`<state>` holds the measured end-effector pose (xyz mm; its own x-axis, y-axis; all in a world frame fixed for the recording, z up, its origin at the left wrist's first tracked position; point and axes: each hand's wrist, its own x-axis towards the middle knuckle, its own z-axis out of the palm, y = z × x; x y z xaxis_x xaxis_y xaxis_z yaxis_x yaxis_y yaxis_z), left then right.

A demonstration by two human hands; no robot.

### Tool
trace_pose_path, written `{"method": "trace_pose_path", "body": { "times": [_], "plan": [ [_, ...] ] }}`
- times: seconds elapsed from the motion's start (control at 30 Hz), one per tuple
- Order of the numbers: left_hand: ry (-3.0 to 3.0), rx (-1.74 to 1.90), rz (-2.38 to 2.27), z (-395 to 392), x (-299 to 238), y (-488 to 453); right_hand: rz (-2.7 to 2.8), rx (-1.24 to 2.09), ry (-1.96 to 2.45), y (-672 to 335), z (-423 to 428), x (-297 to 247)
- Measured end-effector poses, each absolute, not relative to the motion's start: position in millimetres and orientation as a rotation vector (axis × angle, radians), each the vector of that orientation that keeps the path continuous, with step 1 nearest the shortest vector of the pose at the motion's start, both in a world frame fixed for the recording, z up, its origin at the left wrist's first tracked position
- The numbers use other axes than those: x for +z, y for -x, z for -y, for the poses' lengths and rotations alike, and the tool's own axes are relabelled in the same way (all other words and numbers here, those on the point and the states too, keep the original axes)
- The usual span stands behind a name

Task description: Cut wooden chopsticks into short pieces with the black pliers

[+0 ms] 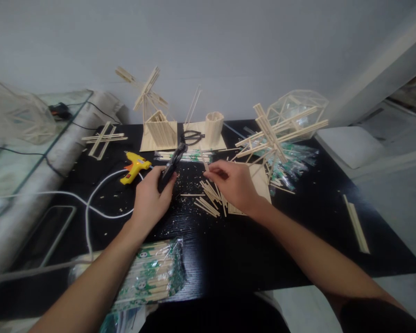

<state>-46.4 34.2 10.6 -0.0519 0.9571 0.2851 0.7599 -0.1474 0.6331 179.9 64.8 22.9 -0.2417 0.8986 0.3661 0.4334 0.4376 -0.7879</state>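
Observation:
My left hand (151, 194) is closed round a black pliers-like cutter (171, 167), its head tilted up and to the right. My right hand (234, 182) pinches a thin wooden stick (204, 159) between thumb and fingertips, just right of the cutter and apart from it. Beneath the right hand lies a loose pile of short cut sticks (208, 206), partly hidden by the hand. A wooden base board (260, 180) is behind my right wrist. To the left of my left hand rests a yellow glue gun (135, 166) with a white cord.
Stick-built models stand at the back: a windmill (159, 132), a round tower (214, 129) and another bladed frame (270, 134). Black scissors (192, 135) lie between them. Wrapped chopsticks (152, 273) sit at the front left, loose sticks (357, 226) at the right.

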Motion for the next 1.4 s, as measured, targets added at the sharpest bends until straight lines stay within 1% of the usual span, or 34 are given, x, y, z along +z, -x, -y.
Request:
{"method": "trace_pose_path", "body": {
  "times": [0.13,0.23,0.47,0.7,1.03,1.4],
  "plan": [
    [-2.097,0.764,-1.937,-33.4,10.5,45.4,1.955,0.547,1.152,-179.2,-64.8,17.7],
    [-2.175,0.655,-1.935,-29.8,10.8,40.8,2.009,0.476,1.142,-177.8,-64.0,13.5],
    [-2.288,0.627,-1.821,-25.4,7.9,33.9,2.174,0.302,1.168,-174.4,-58.6,8.9],
    [-2.324,0.582,-1.815,-22.4,8.4,31.2,2.219,0.164,1.125,-172.4,-55.4,7.6],
    [-2.339,0.432,-1.911,-18.4,12.2,29.2,2.210,0.169,1.126,-171.2,-54.4,5.0],
    [-2.228,0.216,-2.000,-15.6,17.2,26.1,2.186,0.310,1.191,-170.5,-55.0,4.5]
  ]
}}
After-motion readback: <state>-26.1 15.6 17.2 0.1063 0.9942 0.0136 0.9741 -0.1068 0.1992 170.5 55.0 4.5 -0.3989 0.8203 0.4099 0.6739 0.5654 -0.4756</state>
